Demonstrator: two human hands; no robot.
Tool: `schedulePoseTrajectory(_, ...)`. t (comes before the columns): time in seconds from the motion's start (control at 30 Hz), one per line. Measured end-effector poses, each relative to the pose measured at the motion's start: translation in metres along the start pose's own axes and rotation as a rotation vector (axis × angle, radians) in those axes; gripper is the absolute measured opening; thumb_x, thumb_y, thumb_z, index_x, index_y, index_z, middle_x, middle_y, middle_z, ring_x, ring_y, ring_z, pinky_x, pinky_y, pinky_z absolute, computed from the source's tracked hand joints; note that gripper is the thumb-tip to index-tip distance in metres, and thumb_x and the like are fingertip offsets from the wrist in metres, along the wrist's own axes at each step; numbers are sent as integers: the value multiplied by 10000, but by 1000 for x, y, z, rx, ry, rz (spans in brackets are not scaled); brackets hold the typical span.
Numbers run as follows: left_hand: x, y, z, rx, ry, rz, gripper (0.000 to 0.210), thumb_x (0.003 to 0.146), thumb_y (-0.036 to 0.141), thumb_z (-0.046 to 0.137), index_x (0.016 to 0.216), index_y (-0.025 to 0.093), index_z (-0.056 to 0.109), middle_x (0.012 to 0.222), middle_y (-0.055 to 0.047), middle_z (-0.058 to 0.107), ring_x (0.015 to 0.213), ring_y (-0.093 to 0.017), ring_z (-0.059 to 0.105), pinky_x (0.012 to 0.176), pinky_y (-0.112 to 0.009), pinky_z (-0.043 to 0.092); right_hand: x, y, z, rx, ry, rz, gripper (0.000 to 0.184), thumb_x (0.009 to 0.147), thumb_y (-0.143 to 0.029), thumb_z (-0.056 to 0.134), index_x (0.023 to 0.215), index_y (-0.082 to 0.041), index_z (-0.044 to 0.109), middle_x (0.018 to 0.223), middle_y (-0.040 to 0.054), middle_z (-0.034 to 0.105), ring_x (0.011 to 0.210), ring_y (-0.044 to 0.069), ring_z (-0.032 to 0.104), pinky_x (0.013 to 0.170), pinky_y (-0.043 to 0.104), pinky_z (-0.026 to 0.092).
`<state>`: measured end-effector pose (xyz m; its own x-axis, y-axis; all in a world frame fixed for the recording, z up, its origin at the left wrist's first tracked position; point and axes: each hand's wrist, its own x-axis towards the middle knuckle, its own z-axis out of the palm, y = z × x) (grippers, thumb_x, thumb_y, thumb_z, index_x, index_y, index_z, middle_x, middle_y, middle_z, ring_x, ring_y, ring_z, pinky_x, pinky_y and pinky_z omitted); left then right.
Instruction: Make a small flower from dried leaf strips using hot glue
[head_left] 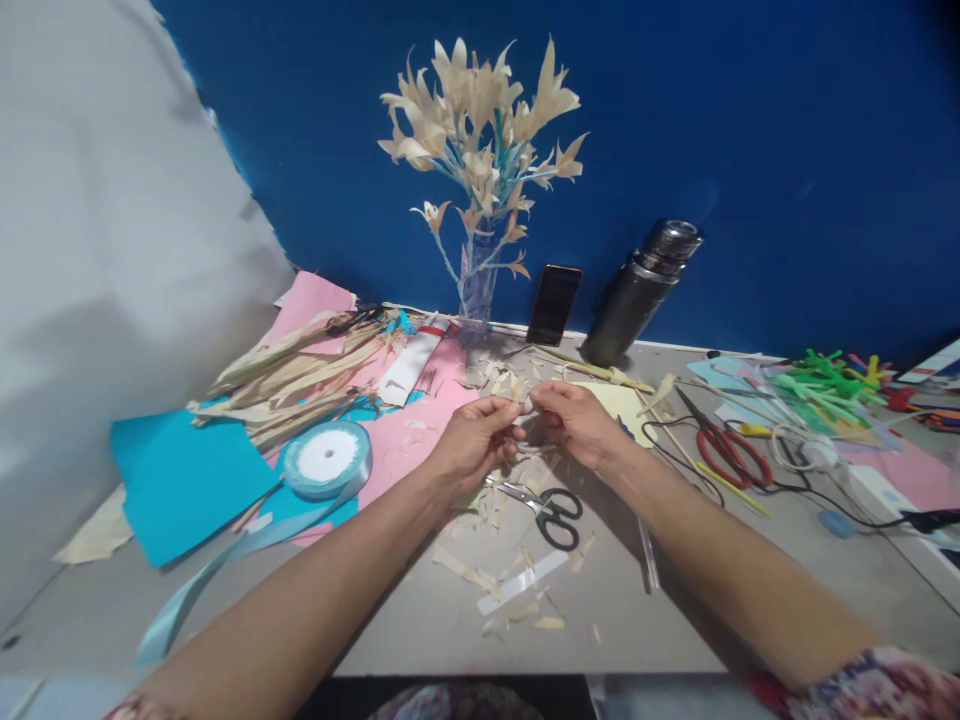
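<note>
At the near right corner we see our flowery sleeve [885, 685]. In the middle of the table [375, 620], we pinch a small pale piece [527, 404] between our left hand [476, 437] and our right hand [576, 418]. The grip of each is almost closed, with fingertips on the piece, but it is too small for us to tell what it is. Just nearer lie scissors with black handles [559, 520], with pale scraps around them. To the left, a roll of blue ribbon [328, 456] lies beside a big blue sheet [191, 480]. To the right are cutters with red handles [731, 455]. Far off, pale flowers [480, 95] stand in a clear vase [478, 280], with a phone [555, 305] and a dark flask [634, 300] to its right.
</note>
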<state>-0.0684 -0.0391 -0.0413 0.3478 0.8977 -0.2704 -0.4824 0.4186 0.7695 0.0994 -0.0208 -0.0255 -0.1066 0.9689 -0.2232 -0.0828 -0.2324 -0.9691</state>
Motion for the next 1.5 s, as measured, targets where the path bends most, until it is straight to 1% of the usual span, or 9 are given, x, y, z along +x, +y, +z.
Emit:
schedulePoseTrajectory(0.27,-5,-3,9,7,-47,44,320,625,304,901,731,115,665,679,-46,676,540,-98,610,490,-184,482,-15,5,7,136,122,-42,328,631,-401,814,700,-171,591,536,-76,440,462,53,280,393,176,174)
schedulePoseTrajectory(0.43,-5,-6,11,13,-27,58,343,599,316,910,748,98,691,591,-23,641,497,-78,574,475,-167,446,-21,4,9,173,97,-1,338,619,-404,816,694,-176,578,526,-83,430,459,47,266,408,170,172)
schedulePoseTrajectory(0.7,-7,-7,13,28,-44,54,346,579,338,917,709,105,696,569,-28,635,503,-89,564,497,-186,439,-27,5,14,101,196,-93,288,643,-410,789,685,-177,625,540,-54,514,461,68,325,414,211,203)
schedulePoseTrajectory(0.87,-8,-5,11,3,-107,70,252,652,288,870,730,92,731,521,-3,572,476,-60,483,509,-184,399,-29,0,3,143,184,-102,355,651,-449,799,629,-185,563,537,-69,440,459,60,296,416,204,176)
schedulePoseTrajectory(0.93,-8,-4,10,-30,-142,60,222,667,264,856,726,92,730,540,-8,572,476,-54,457,503,-186,381,-29,-3,-6,104,177,-136,327,668,-448,797,670,-183,606,564,-62,463,470,63,323,419,205,200)
schedulePoseTrajectory(1.03,-10,-2,11,-62,-174,28,200,670,239,844,718,84,728,563,-16,567,477,-49,432,490,-186,365,-32,-5,-16,-27,34,-201,281,690,-386,807,873,-198,706,713,-22,606,554,90,458,478,215,335)
schedulePoseTrajectory(1.13,-12,-1,13,-63,-212,-15,205,662,238,843,716,72,737,564,-17,553,478,-46,416,476,-180,356,-35,-5,-17,-126,-74,-311,308,706,-342,808,967,-214,706,862,10,673,715,134,586,651,264,471)
schedulePoseTrajectory(1.3,-13,-1,15,-87,-215,-26,196,662,227,843,710,72,734,592,-26,575,476,-36,407,468,-173,353,-37,-2,-16,-158,10,-369,283,705,-326,817,891,-216,634,785,-9,642,713,141,590,657,261,476)
schedulePoseTrajectory(1.5,-13,-2,14,-79,-221,-44,198,659,231,841,726,72,743,579,-21,564,479,-38,408,468,-170,359,-37,1,-17,-166,-31,-355,267,725,-352,806,911,-219,666,772,-6,648,716,151,604,695,286,491)
